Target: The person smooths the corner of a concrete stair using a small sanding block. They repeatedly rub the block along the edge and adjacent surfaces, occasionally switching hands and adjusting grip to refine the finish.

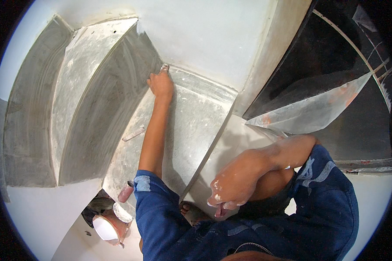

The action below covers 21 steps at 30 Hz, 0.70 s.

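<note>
My left hand (pixel 161 85) reaches to the inner corner of the grey stone-like slab (pixel 198 113), beside the dark grey upright panel (pixel 96 108) and below the white wall (pixel 204 35). Its fingers are closed at a small object (pixel 164 67), too small to name. My right hand (pixel 233 187) is near my body, closed on a reddish tool (pixel 220 212), most of it hidden by the fingers. A short thin strip (pixel 133 133) lies on the slab left of my forearm, and a reddish cylinder (pixel 125 191) is lower down.
A second grey panel (pixel 28 122) stands at far left. At lower left are a white-and-orange container (pixel 106 229), a white piece (pixel 122 212) and dark cloth-like material. Black glossy panels (pixel 300 74) with a pale angled strip (pixel 309 106) are at right. My bare foot shows below the slab.
</note>
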Each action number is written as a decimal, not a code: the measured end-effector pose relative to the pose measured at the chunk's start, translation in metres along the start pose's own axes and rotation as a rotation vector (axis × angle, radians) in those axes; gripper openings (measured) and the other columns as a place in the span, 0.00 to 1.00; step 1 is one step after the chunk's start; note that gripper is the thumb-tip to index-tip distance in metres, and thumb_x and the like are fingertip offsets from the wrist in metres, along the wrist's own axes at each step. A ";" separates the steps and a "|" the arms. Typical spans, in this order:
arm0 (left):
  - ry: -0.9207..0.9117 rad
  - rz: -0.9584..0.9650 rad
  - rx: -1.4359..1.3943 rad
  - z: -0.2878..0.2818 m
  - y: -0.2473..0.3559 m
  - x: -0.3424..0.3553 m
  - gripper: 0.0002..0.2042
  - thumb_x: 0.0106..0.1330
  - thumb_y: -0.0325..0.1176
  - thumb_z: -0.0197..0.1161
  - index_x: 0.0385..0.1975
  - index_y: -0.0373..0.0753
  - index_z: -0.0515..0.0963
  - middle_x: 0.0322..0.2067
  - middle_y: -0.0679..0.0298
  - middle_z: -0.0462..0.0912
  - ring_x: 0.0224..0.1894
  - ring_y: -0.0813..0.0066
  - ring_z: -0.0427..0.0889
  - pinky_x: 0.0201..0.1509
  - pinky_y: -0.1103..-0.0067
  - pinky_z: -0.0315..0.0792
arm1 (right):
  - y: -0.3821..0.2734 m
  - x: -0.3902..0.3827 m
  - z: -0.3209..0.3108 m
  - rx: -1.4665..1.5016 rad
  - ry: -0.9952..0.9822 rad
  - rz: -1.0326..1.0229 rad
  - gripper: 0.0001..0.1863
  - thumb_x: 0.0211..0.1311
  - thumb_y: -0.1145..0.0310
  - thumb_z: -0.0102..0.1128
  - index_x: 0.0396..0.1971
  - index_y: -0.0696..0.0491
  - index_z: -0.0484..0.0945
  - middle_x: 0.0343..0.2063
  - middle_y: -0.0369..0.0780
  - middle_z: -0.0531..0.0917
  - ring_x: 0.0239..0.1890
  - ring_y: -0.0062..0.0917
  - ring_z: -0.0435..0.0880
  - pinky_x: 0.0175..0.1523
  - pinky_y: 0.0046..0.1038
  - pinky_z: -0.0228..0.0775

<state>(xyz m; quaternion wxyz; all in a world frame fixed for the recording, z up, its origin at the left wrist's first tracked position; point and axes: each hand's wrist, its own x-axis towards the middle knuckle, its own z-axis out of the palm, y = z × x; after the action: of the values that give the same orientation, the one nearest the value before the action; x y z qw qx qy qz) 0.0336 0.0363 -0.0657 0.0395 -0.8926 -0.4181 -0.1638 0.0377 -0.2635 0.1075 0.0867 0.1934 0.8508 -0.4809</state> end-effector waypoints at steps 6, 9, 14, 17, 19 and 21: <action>-0.228 0.433 -0.036 -0.032 0.014 -0.018 0.23 0.56 0.22 0.53 0.50 0.54 0.78 0.36 0.57 0.82 0.44 0.60 0.76 0.52 0.65 0.66 | 0.002 0.001 0.001 -0.021 -0.016 0.009 0.15 0.61 0.64 0.51 0.41 0.60 0.70 0.31 0.54 0.79 0.40 0.48 0.79 0.47 0.45 0.70; -0.068 0.439 -0.027 -0.050 0.014 -0.022 0.22 0.58 0.22 0.52 0.52 0.50 0.76 0.36 0.59 0.83 0.44 0.63 0.76 0.52 0.67 0.65 | 0.004 -0.001 0.006 -0.020 0.001 0.017 0.15 0.61 0.64 0.50 0.40 0.61 0.70 0.31 0.53 0.79 0.39 0.49 0.79 0.46 0.45 0.70; 0.078 0.205 0.145 -0.009 -0.013 -0.009 0.16 0.60 0.25 0.52 0.49 0.39 0.76 0.39 0.62 0.83 0.47 0.62 0.76 0.51 0.67 0.66 | -0.001 0.000 0.003 -0.015 -0.004 -0.018 0.14 0.61 0.64 0.50 0.38 0.61 0.70 0.31 0.52 0.80 0.39 0.49 0.79 0.46 0.45 0.69; 0.120 0.202 0.140 -0.002 -0.002 -0.006 0.14 0.59 0.25 0.53 0.45 0.38 0.77 0.39 0.59 0.83 0.46 0.58 0.76 0.50 0.66 0.67 | 0.001 0.002 0.003 -0.028 0.037 -0.048 0.13 0.60 0.65 0.50 0.37 0.61 0.71 0.31 0.53 0.80 0.39 0.48 0.79 0.46 0.45 0.69; -0.003 0.251 0.088 -0.007 0.022 -0.015 0.13 0.58 0.25 0.54 0.43 0.37 0.78 0.39 0.55 0.82 0.44 0.55 0.77 0.48 0.65 0.68 | 0.004 0.001 0.005 -0.004 0.027 -0.035 0.13 0.60 0.65 0.51 0.37 0.61 0.71 0.30 0.52 0.80 0.38 0.48 0.79 0.45 0.45 0.69; -0.257 0.339 0.004 -0.027 0.059 -0.028 0.13 0.57 0.25 0.55 0.42 0.35 0.79 0.39 0.50 0.81 0.41 0.53 0.78 0.46 0.63 0.70 | 0.006 -0.001 0.009 0.001 0.018 -0.014 0.13 0.60 0.64 0.51 0.37 0.60 0.71 0.30 0.52 0.80 0.38 0.48 0.79 0.45 0.45 0.70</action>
<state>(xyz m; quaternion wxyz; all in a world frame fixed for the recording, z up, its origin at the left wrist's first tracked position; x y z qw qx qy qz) 0.0551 -0.0280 -0.0455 0.0145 -0.9636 -0.2639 -0.0390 0.0404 -0.2686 0.0982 0.0755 0.1917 0.8527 -0.4801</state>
